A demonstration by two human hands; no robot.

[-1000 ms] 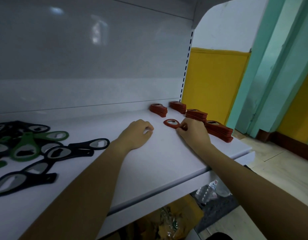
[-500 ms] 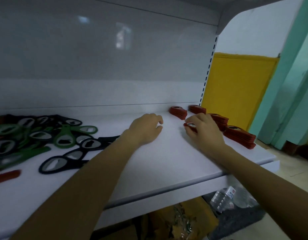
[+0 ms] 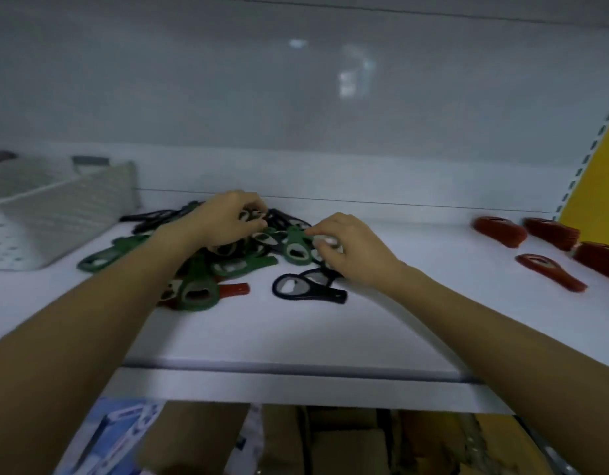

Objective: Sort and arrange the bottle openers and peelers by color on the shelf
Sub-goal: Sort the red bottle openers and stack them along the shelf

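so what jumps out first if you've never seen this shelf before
The tangled pile of green and black openers sits in the middle of the white shelf, with the left hand and right hand both on it, fingers curled. After that, the neat red stacks at the far right stand out, with a single red opener lying in front of them.

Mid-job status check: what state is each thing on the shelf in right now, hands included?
Mixed pile: green, black, one red; unsorted.
Left hand: grips a black opener in it.
Right hand: fingers curled at its edge, grasp unclear.
Red stacks: sorted, far right.
Loose red opener: flat, unstacked.
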